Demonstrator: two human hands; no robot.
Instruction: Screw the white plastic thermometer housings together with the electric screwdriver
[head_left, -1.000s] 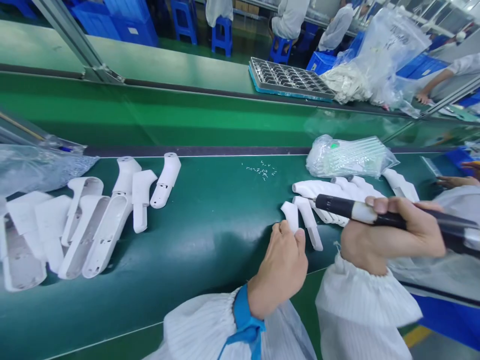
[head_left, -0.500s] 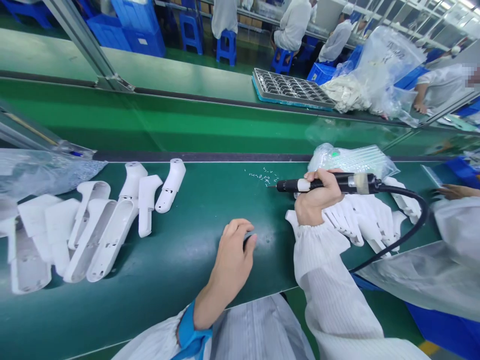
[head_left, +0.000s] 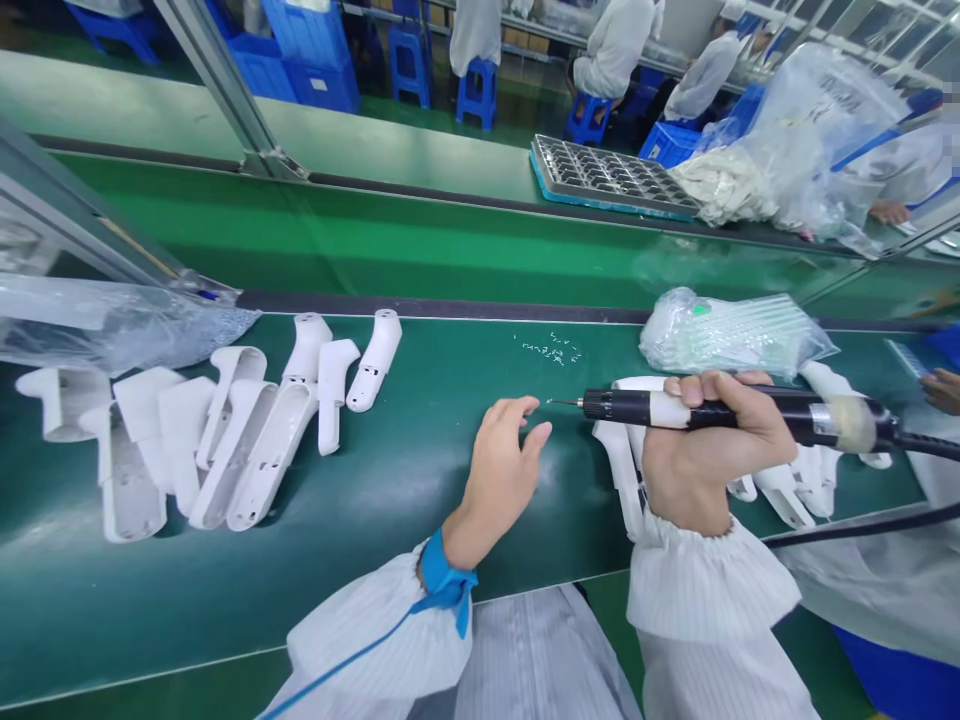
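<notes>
My right hand (head_left: 712, 445) is wrapped around a black electric screwdriver (head_left: 630, 408) with a white band. Its thin bit points left, and a tiny light speck shows at the tip, too small to name. My left hand (head_left: 506, 465) hovers over the green table just left of the bit, thumb and fingers apart, with nothing visible between them. A blue band (head_left: 446, 575) circles that wrist. Small screws (head_left: 555, 352) lie scattered beyond the bit. White plastic handle-shaped shells (head_left: 621, 470) lie partly hidden under my right hand and the screwdriver.
More white shells (head_left: 274, 450) lie in a row at the left, near a clear plastic bag (head_left: 135, 320). Another bag with clear strips (head_left: 735, 335) lies at the back right. Beyond the raised green ledge stands a metal tray (head_left: 611, 175). A co-worker's hand (head_left: 941, 388) shows at the right.
The screwdriver and my right hand have come nearer to me, away from the screws. My left hand has risen toward the bit. The whole view has shifted slightly.
</notes>
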